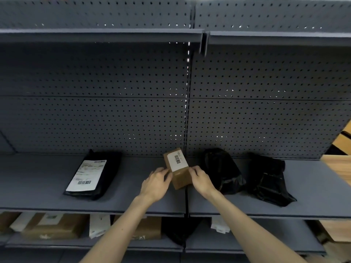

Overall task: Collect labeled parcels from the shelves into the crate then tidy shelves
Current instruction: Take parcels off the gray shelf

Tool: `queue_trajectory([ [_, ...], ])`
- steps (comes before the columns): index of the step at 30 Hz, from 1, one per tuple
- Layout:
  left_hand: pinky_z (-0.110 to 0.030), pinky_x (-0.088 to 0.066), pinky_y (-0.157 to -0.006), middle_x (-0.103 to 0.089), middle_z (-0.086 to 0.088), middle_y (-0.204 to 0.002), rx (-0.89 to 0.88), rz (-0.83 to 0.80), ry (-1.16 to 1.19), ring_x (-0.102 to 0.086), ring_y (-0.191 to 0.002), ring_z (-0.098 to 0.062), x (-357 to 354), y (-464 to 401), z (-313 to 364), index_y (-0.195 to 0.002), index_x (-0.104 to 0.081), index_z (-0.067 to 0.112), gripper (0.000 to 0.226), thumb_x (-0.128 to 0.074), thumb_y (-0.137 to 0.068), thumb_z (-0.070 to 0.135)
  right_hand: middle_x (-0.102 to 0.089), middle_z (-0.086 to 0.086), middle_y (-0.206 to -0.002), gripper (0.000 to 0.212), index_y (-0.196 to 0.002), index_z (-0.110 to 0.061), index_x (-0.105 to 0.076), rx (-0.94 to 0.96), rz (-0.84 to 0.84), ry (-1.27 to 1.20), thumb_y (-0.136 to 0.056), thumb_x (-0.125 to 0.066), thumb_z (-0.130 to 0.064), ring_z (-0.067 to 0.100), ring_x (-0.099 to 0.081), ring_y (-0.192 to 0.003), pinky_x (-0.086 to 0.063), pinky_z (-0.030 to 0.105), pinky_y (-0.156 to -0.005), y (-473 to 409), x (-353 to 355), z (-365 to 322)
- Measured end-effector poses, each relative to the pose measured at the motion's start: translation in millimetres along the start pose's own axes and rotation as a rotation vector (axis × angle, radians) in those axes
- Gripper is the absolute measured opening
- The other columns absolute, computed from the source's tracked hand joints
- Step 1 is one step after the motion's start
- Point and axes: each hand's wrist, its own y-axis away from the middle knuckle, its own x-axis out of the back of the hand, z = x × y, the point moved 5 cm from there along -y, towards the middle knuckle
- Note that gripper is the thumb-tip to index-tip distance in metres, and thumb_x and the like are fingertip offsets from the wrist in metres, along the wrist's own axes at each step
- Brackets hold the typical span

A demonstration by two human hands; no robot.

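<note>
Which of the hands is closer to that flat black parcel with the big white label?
Left. The left hand grips the small cardboard box on the side facing the flat black parcel. The right hand grips the box's far side, farther away.

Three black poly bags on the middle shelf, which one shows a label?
The flat black bag far left, with a white barcoded label facing up. The two crumpled black bags right of the cardboard box show none.

Blurred parcels [55, 227] on lower shelf [95, 244]
</note>
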Motion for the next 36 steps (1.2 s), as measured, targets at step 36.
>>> queue_trajectory([
  [36,-0.028,-0.039,-0.098,-0.057,-0.01,-0.143,0.22,0.024,0.567,-0.051,-0.133,-0.026,-34.2,3.1,-18.3,-0.145,-0.051,0.01,0.064,-0.053,-0.098,0.053,-0.048,-0.004,-0.147,0.033,-0.131,-0.017,-0.062,0.348,-0.015,0.296,-0.103,-0.044,-0.019,0.012,-0.035,-0.14,-0.022,0.017,-0.11,32.5,-21.9,-10.9],
])
